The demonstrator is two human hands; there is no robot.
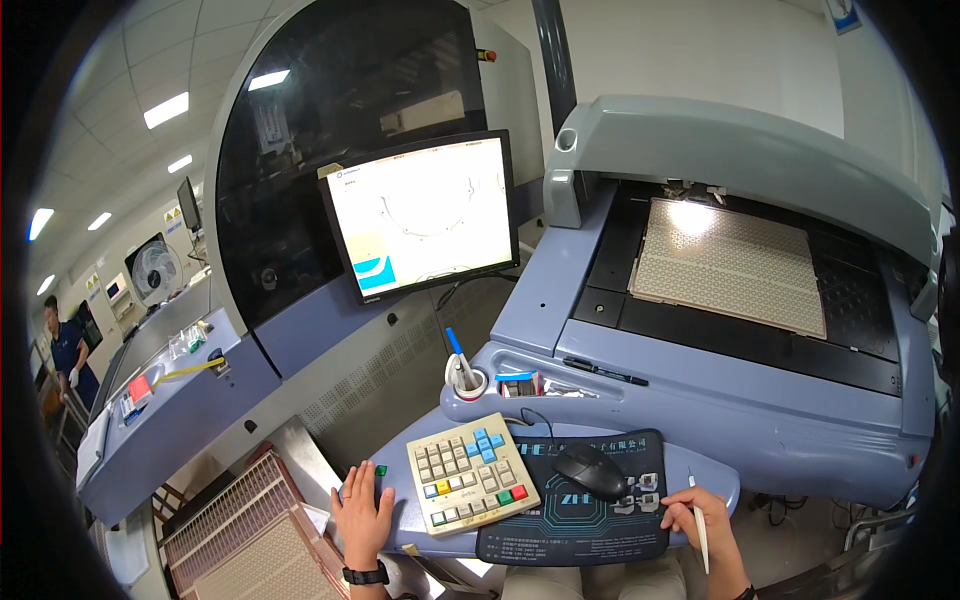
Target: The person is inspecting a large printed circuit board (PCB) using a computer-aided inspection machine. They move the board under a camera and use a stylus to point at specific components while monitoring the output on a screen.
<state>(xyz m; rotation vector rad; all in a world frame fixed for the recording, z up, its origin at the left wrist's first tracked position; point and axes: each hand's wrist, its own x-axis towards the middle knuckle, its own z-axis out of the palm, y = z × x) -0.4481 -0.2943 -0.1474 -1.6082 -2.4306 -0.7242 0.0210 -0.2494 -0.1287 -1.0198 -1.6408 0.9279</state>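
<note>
My left hand (pixel 361 508) rests palm down with its fingers stretched out, at the left edge of the blue shelf (pixel 405 530). Beside its fingertips lies a small green piece (pixel 381 471). Between my hands is a cream keypad (pixel 470 474) with coloured keys. To its right a black mouse (pixel 590 471) sits on a dark printed mouse pad (pixel 575 540). My right hand (pixel 698 516) is closed around a slim white pen-shaped tool (pixel 700 535), near the pad's right edge. Several small pale pieces (pixel 646 490) lie on the pad close to that hand.
A lit monitor (pixel 420 215) shows a curved outline. On the machine bed at right lies a perforated panel (pixel 730 265) under a lamp. A pen cup (pixel 465 382) and black marker (pixel 605 371) sit ahead. Framed panels (pixel 255 540) stand lower left; a person (pixel 70 345) is far left.
</note>
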